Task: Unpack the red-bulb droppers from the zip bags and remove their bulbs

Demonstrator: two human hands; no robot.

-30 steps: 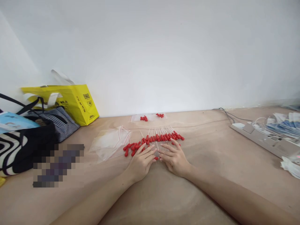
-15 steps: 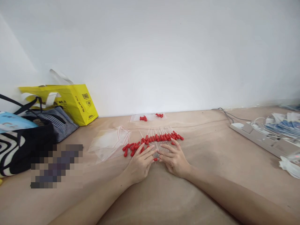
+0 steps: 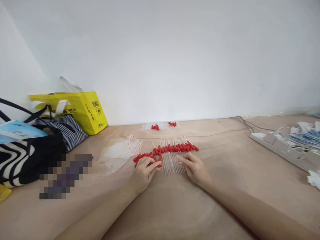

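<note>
Several slender clear tubes lie side by side on the wooden table, between the two hands. At nine o'clock from them, the left hand bends its fingers, loosely parted, over a heap of loose red bulbs; the fingertips reach in among the bulbs (whether one is pinched, I cannot tell). At three o'clock, the right hand has its fingers half curled, thumb close to the forefinger, with the tips at the right end of the tubes; they seem to touch, though whether they grip a tube cannot be made out. At twelve o'clock, just beyond, runs a row of red-bulbed tubes, bulbs towards the person. Flat clear bags lie around ten o'clock, past the loose bulbs, near the left hand.
</note>
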